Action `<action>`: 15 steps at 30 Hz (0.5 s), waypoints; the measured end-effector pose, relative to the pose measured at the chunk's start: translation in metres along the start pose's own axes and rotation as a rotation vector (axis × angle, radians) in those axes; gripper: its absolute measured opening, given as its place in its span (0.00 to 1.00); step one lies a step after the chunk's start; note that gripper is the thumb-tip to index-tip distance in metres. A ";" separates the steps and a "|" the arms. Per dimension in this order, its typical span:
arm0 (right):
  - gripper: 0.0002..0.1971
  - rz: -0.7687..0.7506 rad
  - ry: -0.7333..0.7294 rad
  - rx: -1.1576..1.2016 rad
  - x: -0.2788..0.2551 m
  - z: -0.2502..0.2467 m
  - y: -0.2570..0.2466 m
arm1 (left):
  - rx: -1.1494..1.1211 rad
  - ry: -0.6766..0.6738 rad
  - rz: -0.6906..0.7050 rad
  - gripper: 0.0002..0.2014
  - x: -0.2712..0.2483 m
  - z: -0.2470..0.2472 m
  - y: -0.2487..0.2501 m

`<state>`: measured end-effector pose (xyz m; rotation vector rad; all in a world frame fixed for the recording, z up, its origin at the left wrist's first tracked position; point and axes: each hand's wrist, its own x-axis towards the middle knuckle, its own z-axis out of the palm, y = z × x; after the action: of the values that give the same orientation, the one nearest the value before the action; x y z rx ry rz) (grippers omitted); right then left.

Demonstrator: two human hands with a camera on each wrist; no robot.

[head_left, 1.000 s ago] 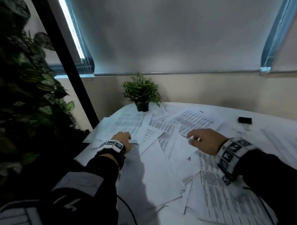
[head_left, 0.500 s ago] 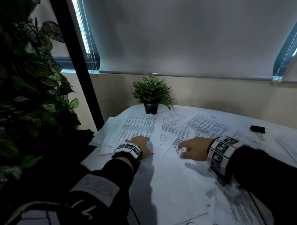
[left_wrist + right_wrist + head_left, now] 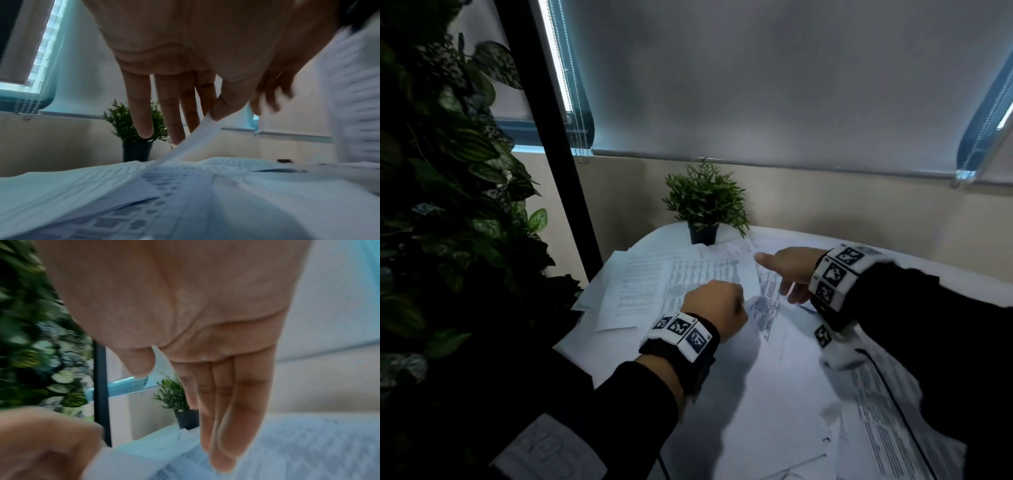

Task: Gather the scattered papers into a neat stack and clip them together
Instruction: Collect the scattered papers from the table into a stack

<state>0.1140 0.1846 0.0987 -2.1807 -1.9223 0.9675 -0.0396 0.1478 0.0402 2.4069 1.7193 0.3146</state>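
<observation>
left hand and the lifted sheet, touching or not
Touching. The left wrist view shows the left hand pinching the sheet edge between thumb and fingers.

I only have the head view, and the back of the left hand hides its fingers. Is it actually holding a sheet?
Observer: Yes. In the left wrist view the left hand pinches the edge of one sheet between thumb and forefinger, lifting it off the papers.
Operator: And the right hand?
Observer: The right wrist view shows the right hand holding nothing, fingers straight and together, pointing down at the papers.
Operator: I cannot see the clip.
Observer: The left wrist view shows a small dark object far back on the table, possibly the clip.
</observation>
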 end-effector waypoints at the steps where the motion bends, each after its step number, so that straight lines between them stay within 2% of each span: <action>1: 0.36 0.030 0.020 0.102 0.009 0.009 0.002 | -0.012 0.003 0.046 0.10 -0.005 -0.001 0.006; 5: 0.30 0.059 0.090 0.227 0.029 0.034 0.019 | -0.156 -0.007 0.196 0.09 -0.022 0.002 0.012; 7: 0.24 0.008 0.189 0.178 0.033 0.032 0.031 | -0.263 -0.041 0.141 0.12 -0.020 0.003 -0.004; 10: 0.15 -0.079 0.256 0.081 0.027 0.020 0.055 | -0.338 -0.027 -0.112 0.13 -0.003 0.004 -0.052; 12: 0.14 -0.080 0.286 0.095 0.017 0.009 0.077 | -0.185 -0.021 -0.323 0.17 0.015 0.004 -0.094; 15: 0.13 -0.048 0.269 0.092 0.000 0.000 0.100 | -0.026 -0.061 -0.685 0.41 0.029 0.016 -0.169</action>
<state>0.2010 0.1634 0.0530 -2.0805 -1.7630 0.6976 -0.1807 0.2293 -0.0163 1.6392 2.3356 0.1570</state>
